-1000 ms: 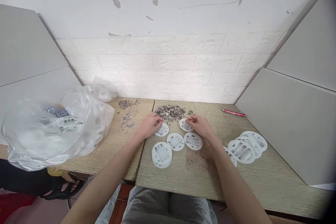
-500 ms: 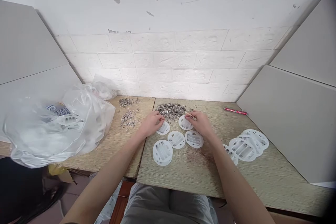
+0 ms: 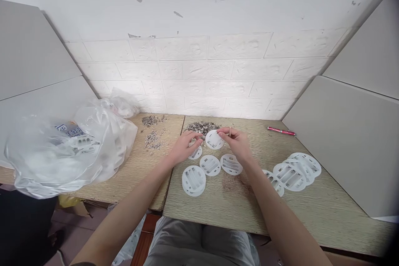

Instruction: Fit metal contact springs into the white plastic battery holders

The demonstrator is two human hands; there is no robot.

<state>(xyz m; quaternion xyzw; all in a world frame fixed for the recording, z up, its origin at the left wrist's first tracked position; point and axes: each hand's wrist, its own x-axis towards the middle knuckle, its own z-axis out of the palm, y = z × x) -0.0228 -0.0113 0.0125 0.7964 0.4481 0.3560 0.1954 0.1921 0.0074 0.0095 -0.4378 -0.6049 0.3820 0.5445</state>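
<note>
Between the thumb and fingers of my right hand [image 3: 237,143] is a white round battery holder [image 3: 214,139], raised and tilted near the metal pile. A short pale stick [image 3: 230,131] also pokes up from that hand's fingers. My left hand [image 3: 184,148] hovers to the left with thumb and index finger apart, nothing visible between them. Partly under it lies another round battery holder [image 3: 195,153]. Closer to me are two single holders, one in the middle [image 3: 210,165] and one on the right [image 3: 231,164], plus a small stack [image 3: 193,181].
Behind the hands lies a pile of small metal pieces [image 3: 201,127]; smaller piles [image 3: 153,140] sit to the left. A plastic bag [image 3: 115,145] with white parts stands at left. More round holders [image 3: 289,176] overlap at right, below a red pen [image 3: 281,131].
My right hand has lifted the battery holder off the table and moved it slightly left and up. My left thumb and index finger have spread apart.
</note>
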